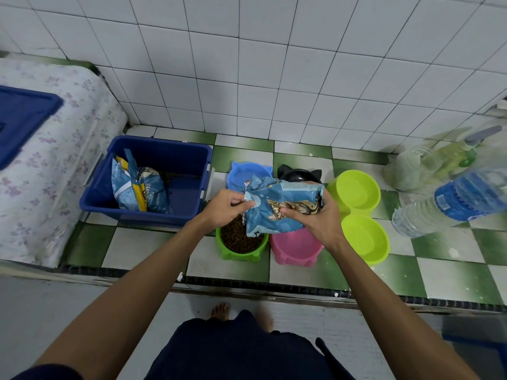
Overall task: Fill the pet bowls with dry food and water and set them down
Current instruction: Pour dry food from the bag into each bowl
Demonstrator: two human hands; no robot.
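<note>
Both hands hold a blue cat-food bag (277,196) above the bowls. My left hand (229,208) pinches the bag's left edge near its torn top. My right hand (315,218) grips its right side, thumb on the printed cat picture. Under the bag a green bowl (241,242) is full of brown kibble. A pink bowl (297,249) sits beside it, partly hidden. Behind stand a blue bowl (241,174) and a black bowl (297,174), both partly covered by the bag. A lime double bowl (359,212) holds no kibble.
A dark blue bin (175,171) at the left holds more food bags (137,187). Its lid (22,119) lies on a floral-covered surface. Water bottles (450,198) lie at the right on the green-and-white tiled ledge. My bare feet (219,311) stand below the ledge.
</note>
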